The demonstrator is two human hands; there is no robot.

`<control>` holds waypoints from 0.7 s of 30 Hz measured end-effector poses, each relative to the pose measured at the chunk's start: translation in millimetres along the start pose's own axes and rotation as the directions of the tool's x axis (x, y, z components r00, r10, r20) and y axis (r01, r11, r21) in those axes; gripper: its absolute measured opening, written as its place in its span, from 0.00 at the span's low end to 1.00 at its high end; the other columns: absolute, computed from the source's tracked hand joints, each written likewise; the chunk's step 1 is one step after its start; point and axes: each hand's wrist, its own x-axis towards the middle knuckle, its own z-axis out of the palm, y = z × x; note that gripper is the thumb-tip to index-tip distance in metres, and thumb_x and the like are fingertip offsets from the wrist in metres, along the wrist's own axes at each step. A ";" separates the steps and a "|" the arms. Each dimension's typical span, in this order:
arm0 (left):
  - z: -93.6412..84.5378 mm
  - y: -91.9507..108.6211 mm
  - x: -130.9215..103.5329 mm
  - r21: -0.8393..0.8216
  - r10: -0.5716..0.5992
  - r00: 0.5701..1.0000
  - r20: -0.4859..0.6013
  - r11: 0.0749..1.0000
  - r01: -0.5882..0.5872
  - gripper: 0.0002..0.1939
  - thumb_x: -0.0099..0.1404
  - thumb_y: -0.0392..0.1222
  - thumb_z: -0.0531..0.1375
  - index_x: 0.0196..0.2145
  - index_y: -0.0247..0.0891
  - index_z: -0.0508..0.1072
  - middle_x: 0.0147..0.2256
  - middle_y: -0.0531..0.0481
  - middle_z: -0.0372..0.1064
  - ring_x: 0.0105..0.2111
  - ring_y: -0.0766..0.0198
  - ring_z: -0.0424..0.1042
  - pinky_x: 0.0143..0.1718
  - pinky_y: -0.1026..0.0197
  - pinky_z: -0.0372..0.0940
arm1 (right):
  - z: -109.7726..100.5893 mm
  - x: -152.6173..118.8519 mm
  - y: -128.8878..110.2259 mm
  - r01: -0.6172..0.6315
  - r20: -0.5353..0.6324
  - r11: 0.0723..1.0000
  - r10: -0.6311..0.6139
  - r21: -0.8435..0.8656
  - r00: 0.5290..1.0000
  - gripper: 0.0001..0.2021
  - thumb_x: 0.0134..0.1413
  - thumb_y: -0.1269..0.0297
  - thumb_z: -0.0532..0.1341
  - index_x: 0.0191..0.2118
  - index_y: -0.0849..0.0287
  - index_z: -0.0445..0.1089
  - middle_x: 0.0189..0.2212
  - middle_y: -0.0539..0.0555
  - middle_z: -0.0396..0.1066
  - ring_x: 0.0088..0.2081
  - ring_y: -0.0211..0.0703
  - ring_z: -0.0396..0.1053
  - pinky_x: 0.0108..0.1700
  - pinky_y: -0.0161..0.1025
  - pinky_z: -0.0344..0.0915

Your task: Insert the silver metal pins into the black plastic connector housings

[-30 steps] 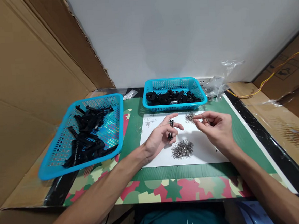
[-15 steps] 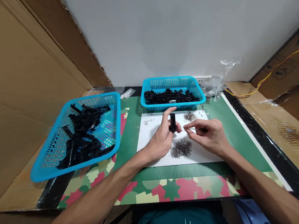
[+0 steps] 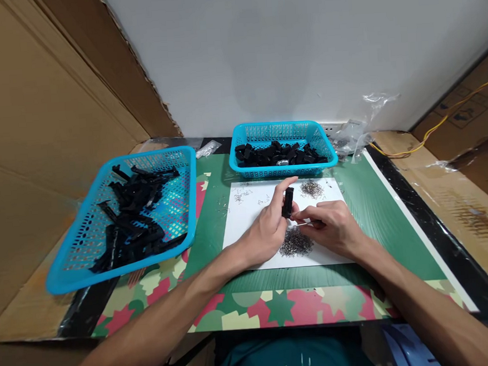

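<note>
Left hand point(image 3: 268, 228) part curled, black piece point(image 3: 288, 203) gripped near upright with a slight tilt, index finger stretched up off it. Right hand point(image 3: 328, 224) bunched in a close pinch around a thin rod-like tool point(image 3: 307, 223), fingertips right beside the piece's lower end. Can't tell if the tool or fingertips touch it, or if they carry a small part too. Piece is up over the white sheet point(image 3: 242, 222), mid-bench point(image 3: 380, 218) left to right, roughly halfway between near and far edges. Step in hand looks like fine work at that lower end. To do it well, I'd lock the left grip first, brace both hands against each other so piece and tool move as one, then bring the tool in along its own line, light force, no levering. Square the piece up if the tilt hides the working spot. Staying over the sheet makes sense: a dropped part should show up on white. Watch the wrists though: the bigger metal pile point(image 3: 295, 243) is right under the hands, towards the bench's near edge, easy to scatter. Smaller pile point(image 3: 312, 188), nearer the far edge, looks safer.
</note>
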 end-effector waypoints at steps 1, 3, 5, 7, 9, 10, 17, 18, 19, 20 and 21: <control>0.5 0.2 -0.1 0.005 0.005 1.000 -0.002 1.000 -0.005 0.42 0.65 0.26 0.49 0.74 0.46 0.47 0.46 0.47 0.68 0.45 0.61 0.70 0.54 0.55 0.63 | 0.4 -0.5 0.4 -0.003 0.006 1.000 0.003 -0.013 1.000 0.07 0.54 0.73 0.64 0.34 0.58 0.81 0.15 0.46 0.67 0.18 0.35 0.62 0.25 0.32 0.56; 1.4 0.2 -0.5 0.010 0.018 1.000 -0.007 1.000 -0.018 0.43 0.64 0.25 0.49 0.74 0.47 0.47 0.46 0.47 0.69 0.45 0.60 0.70 0.54 0.54 0.63 | 0.8 -1.4 1.0 -0.011 0.008 0.999 0.011 -0.034 1.000 0.08 0.53 0.73 0.64 0.34 0.58 0.81 0.15 0.46 0.67 0.18 0.35 0.63 0.25 0.33 0.55; 2.2 -0.1 -0.8 0.020 0.025 1.000 -0.014 0.999 -0.025 0.44 0.64 0.25 0.49 0.74 0.47 0.48 0.46 0.47 0.69 0.44 0.60 0.70 0.54 0.54 0.64 | 0.8 -1.7 1.3 -0.013 0.006 0.999 0.013 -0.038 1.000 0.08 0.53 0.73 0.64 0.34 0.57 0.81 0.15 0.46 0.67 0.19 0.35 0.63 0.25 0.33 0.55; 2.7 -0.9 -1.0 0.036 0.029 0.999 -0.012 0.999 -0.029 0.44 0.64 0.25 0.49 0.75 0.46 0.47 0.46 0.46 0.70 0.44 0.60 0.71 0.55 0.53 0.64 | 0.7 -1.5 1.2 -0.007 0.004 0.999 0.007 -0.035 1.000 0.07 0.53 0.73 0.64 0.34 0.58 0.81 0.15 0.46 0.67 0.18 0.35 0.62 0.25 0.33 0.55; 3.0 -2.2 -1.2 0.058 0.032 0.999 -0.005 0.998 -0.032 0.44 0.63 0.25 0.49 0.75 0.46 0.47 0.47 0.45 0.70 0.44 0.60 0.71 0.55 0.53 0.64 | 0.8 -1.1 0.8 0.004 0.003 0.999 -0.004 -0.038 1.000 0.07 0.53 0.74 0.64 0.34 0.58 0.80 0.15 0.46 0.66 0.18 0.35 0.62 0.25 0.33 0.55; 3.2 -2.9 -1.2 0.069 0.036 0.999 -0.003 0.997 -0.035 0.45 0.63 0.24 0.49 0.75 0.47 0.47 0.48 0.45 0.70 0.45 0.60 0.71 0.55 0.53 0.64 | 1.0 -0.9 0.6 0.009 0.003 0.999 -0.008 -0.043 1.000 0.07 0.53 0.74 0.63 0.33 0.59 0.80 0.15 0.47 0.66 0.18 0.35 0.62 0.24 0.33 0.55; 4.8 -5.5 -2.6 0.068 0.044 0.999 -0.007 0.997 -0.043 0.44 0.64 0.25 0.50 0.75 0.47 0.48 0.48 0.45 0.72 0.47 0.58 0.72 0.55 0.52 0.66 | 1.6 -1.8 0.8 0.016 0.013 0.998 -0.016 -0.054 1.000 0.06 0.56 0.73 0.64 0.33 0.59 0.79 0.16 0.48 0.68 0.18 0.36 0.63 0.24 0.33 0.54; 4.9 -5.4 -2.7 0.062 0.046 0.999 -0.006 0.997 -0.046 0.44 0.64 0.25 0.50 0.75 0.46 0.48 0.48 0.45 0.72 0.47 0.58 0.72 0.56 0.52 0.66 | 1.5 -2.0 0.9 0.015 0.020 0.998 -0.014 -0.055 1.000 0.06 0.56 0.73 0.64 0.33 0.59 0.79 0.16 0.48 0.68 0.18 0.36 0.63 0.24 0.33 0.54; 4.9 -5.4 -2.8 0.060 0.049 0.999 -0.006 0.997 -0.049 0.44 0.64 0.25 0.50 0.75 0.46 0.48 0.48 0.45 0.72 0.47 0.58 0.72 0.56 0.52 0.66 | 1.4 -2.2 1.0 0.011 0.032 0.998 -0.010 -0.057 0.999 0.06 0.56 0.73 0.64 0.34 0.58 0.80 0.16 0.48 0.69 0.19 0.36 0.64 0.25 0.33 0.55; 5.0 -5.4 -2.8 0.060 0.051 0.999 -0.007 0.997 -0.051 0.44 0.64 0.25 0.50 0.75 0.46 0.49 0.49 0.44 0.72 0.48 0.58 0.72 0.56 0.52 0.66 | 1.4 -2.4 1.1 0.006 0.046 0.998 -0.004 -0.061 0.999 0.06 0.56 0.73 0.64 0.35 0.58 0.80 0.16 0.48 0.69 0.19 0.36 0.64 0.25 0.33 0.55; 5.1 -5.6 -2.7 0.062 0.054 0.998 -0.007 0.997 -0.054 0.44 0.64 0.25 0.50 0.75 0.46 0.49 0.50 0.44 0.72 0.49 0.57 0.72 0.57 0.52 0.66 | 1.4 -2.5 1.1 0.001 0.062 0.998 0.003 -0.066 0.998 0.07 0.55 0.74 0.64 0.36 0.58 0.80 0.17 0.48 0.70 0.19 0.36 0.65 0.26 0.33 0.55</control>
